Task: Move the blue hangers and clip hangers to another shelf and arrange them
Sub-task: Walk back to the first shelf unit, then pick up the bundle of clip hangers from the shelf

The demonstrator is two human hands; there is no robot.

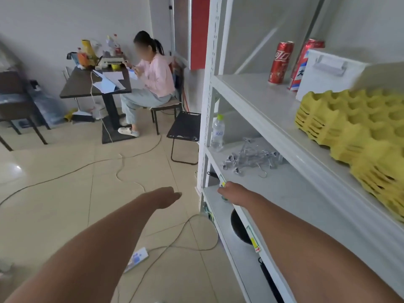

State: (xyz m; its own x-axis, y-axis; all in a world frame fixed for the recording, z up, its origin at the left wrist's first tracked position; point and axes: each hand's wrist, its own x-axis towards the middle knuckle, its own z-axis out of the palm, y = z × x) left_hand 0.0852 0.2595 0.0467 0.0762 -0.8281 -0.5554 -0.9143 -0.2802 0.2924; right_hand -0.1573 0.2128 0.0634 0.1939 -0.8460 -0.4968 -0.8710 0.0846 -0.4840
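Two hands out — left hand (pixel 168 196) over floor, fingers slack, empty. Right hand (pixel 227 190) at lower shelf edge (pixel 238 212); grip can't tell. Clip hangers (pixel 249 157) heaped on middle shelf. Blue hangers not seen. Step, judged: reaching for pickup. Next — firm hold on tangled pile.

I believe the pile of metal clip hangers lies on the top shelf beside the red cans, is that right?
Not quite: the head view shows the metal clip hangers piled on the middle shelf, beside the clear water bottle. The red cans stand on the shelf above.
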